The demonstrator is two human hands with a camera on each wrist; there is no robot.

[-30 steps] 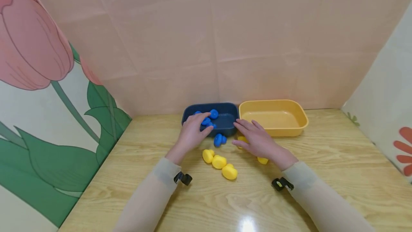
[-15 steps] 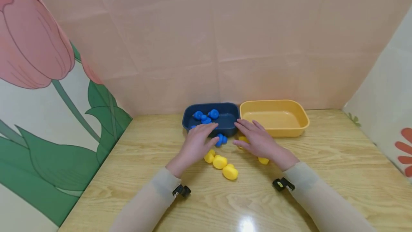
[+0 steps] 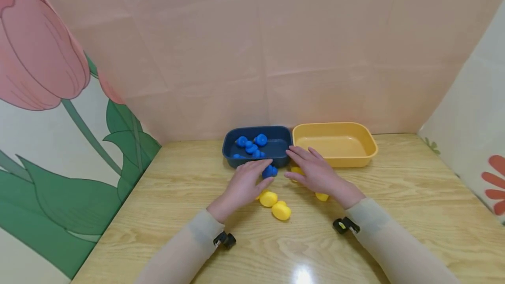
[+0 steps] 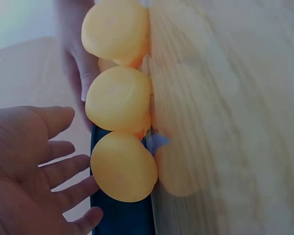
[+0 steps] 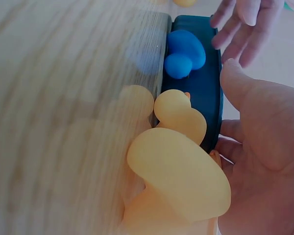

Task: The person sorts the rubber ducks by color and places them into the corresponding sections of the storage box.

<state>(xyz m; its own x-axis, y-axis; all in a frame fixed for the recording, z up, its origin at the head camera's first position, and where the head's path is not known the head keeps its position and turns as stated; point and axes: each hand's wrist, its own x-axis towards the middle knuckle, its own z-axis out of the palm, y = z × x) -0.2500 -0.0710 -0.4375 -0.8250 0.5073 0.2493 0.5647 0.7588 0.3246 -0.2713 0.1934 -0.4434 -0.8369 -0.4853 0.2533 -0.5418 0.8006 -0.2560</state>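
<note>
My left hand (image 3: 244, 183) hovers in front of the dark blue tray (image 3: 282, 157), fingers extended and holding nothing. A blue rubber duck (image 3: 270, 171) lies on the table just beyond its fingertips. Several yellow rubber ducks (image 3: 268, 198) lie in a slanting row by the left hand, one partly hidden behind its thumb; in the left wrist view a yellow duck (image 4: 122, 166) shows near the fingers. My right hand (image 3: 313, 172), also with fingers extended, is above two yellow ducks (image 3: 322, 197), partly covering them. In the right wrist view its palm (image 5: 274, 132) holds nothing.
Several blue ducks (image 3: 250, 147) lie in the left part of the dark blue tray. Close on its right stands a yellow tray (image 3: 335, 161) with nothing in it. Both are at the back of the wooden table (image 3: 189, 161), before a pink cloth (image 3: 197, 56).
My left hand has drawn back from over the blue tray toward me and slightly right, nearing the blue duck on the table. The right hand stays in place.
</note>
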